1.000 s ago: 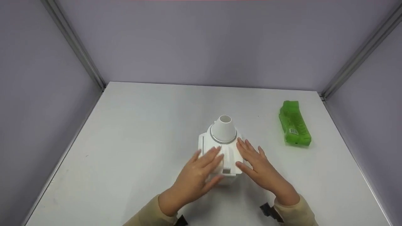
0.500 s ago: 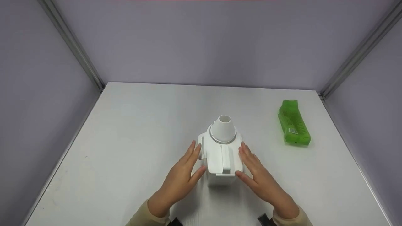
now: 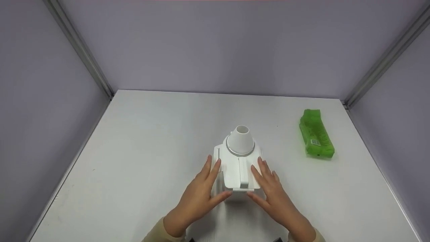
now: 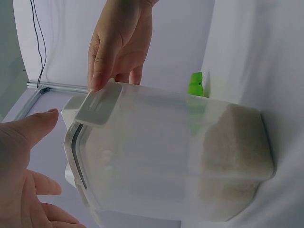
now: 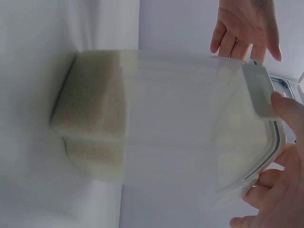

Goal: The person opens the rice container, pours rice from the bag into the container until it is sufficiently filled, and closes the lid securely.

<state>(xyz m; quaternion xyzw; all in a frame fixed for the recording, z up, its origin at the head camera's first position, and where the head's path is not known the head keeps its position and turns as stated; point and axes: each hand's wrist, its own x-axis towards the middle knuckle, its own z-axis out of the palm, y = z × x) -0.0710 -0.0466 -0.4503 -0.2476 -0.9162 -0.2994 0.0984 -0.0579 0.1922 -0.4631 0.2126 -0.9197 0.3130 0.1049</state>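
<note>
Here, low in the middle of the frame, the left hand (image 3: 198, 198) and right hand (image 3: 273, 198) flank a clear container (image 3: 238, 168) on the white table (image 3: 141, 151), fingers straight and slightly spread against its lid edges, thumbs by the front latch (image 3: 244, 184). Farther right lies a green packet (image 3: 316, 137).
</note>
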